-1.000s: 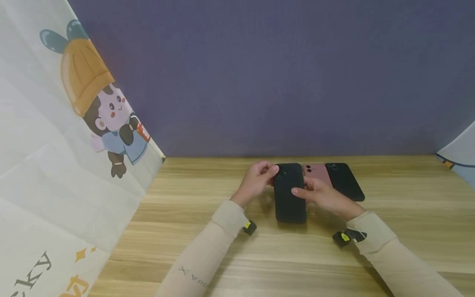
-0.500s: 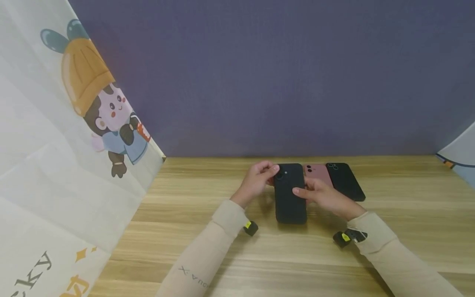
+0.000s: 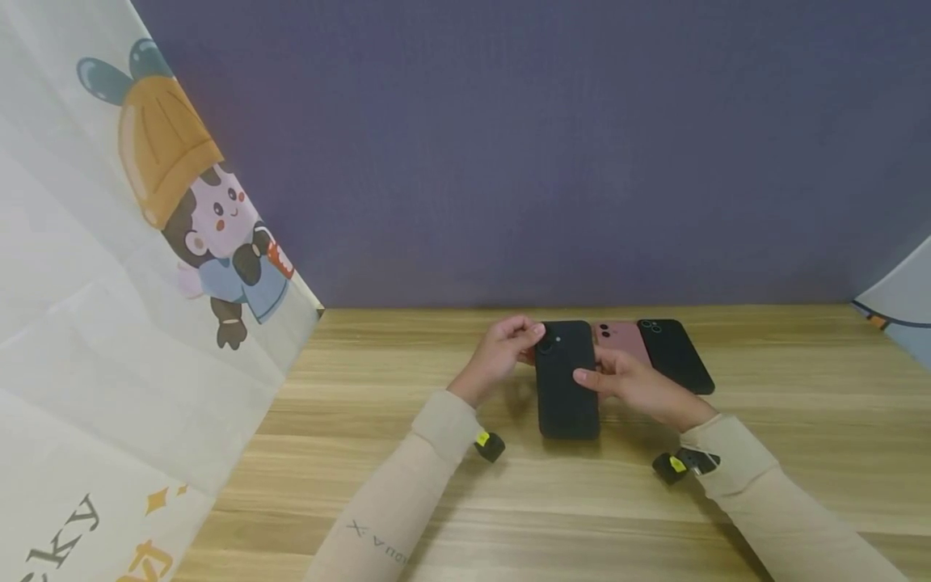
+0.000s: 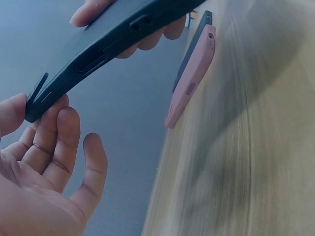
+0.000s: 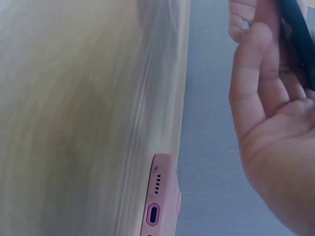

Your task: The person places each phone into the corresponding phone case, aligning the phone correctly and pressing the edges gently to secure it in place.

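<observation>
Both hands hold a black phone (image 3: 567,396) above the table, its back with the camera lens facing up. My left hand (image 3: 498,352) pinches its upper left corner between thumb and fingers. In the left wrist view a thin dark piece (image 4: 38,88) sticks up from that corner beside the thumb; I cannot tell whether it is part of a case. My right hand (image 3: 636,384) grips the right side, thumb on the back and fingers underneath. Just right of it lie a pink phone (image 3: 624,338), partly hidden by the hand, and another black phone (image 3: 676,356), side by side.
The wood-grain table (image 3: 407,347) ends at a dark blue-grey wall panel (image 3: 509,162). A white printed sheet (image 3: 87,339) borders the left side. Small black cameras (image 3: 490,446) sit at the wrists.
The held phone and both hands stay in almost the same place. Its camera lens shows a little more clearly than in the earliest frame, with only a slight shift of the phone.
</observation>
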